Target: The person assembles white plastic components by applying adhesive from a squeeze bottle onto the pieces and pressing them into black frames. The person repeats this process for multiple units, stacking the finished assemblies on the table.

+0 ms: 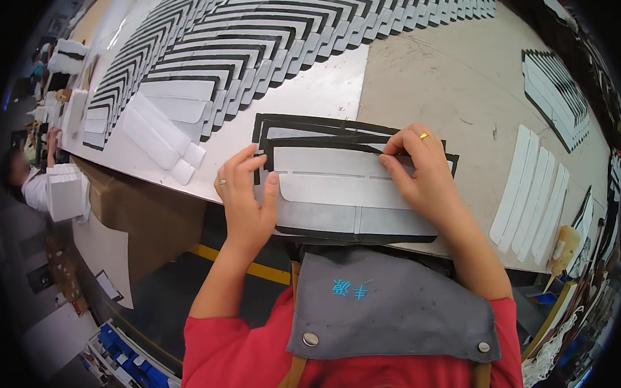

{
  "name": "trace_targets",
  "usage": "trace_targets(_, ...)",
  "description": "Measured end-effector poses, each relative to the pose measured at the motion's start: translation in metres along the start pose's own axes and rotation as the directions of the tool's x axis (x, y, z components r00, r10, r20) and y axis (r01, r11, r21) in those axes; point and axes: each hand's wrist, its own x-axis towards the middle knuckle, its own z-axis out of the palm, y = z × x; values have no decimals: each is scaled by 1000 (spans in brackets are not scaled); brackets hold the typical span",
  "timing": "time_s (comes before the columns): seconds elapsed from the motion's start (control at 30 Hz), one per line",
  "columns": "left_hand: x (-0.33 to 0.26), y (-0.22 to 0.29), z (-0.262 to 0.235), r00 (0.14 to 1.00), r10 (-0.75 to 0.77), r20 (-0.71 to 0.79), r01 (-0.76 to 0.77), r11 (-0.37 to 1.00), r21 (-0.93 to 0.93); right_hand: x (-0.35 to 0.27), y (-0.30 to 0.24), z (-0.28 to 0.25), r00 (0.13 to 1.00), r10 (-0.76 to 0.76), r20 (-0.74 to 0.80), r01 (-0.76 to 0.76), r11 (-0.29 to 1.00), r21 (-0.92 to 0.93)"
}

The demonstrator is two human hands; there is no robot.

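Observation:
In front of me, at the table's near edge, lies a black-edged panel [398, 223] with a white flap-like strip [338, 185] across its face. Behind it, partly covered, lie more panels of the same kind [306, 124]. My left hand [245, 198] rests at the panel's left end, fingers apart, thumb up beside the white strip, holding nothing. At the upper right my right hand [421, 170] is closed, thumb and index finger pinching the panel's black top edging [350, 139]. Whatever lies under those fingertips is hidden.
Long overlapping rows of black-and-white panels [261, 48] cover the table's far left. Loose white strips [162, 137] lie nearer. On the right are separate white strips [529, 195], a fanned panel stack [553, 96] and a yellowish bottle [566, 249]. A person [34, 188] is beyond the left edge.

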Motion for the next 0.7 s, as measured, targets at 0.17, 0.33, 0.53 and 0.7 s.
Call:
trace_targets(0.17,20,20,-6,967,-196,161,253,764,-593,-8,-16,-16,993,-105,-58,101,993,-67)
trace_targets(0.33,30,33,-8,934,-217,285,358,582,-730,-25,-18,-28,979,-131,-159,115,988,-108)
trace_targets(0.53,37,42,4,979,-144,146,201,526,-827,-37,-21,-37,964,-84,-251,67,995,-77)
trace_targets(0.7,43,46,8,995,-54,88,104,484,-869,-45,-19,-44,966,-54,-253,27,993,-112)
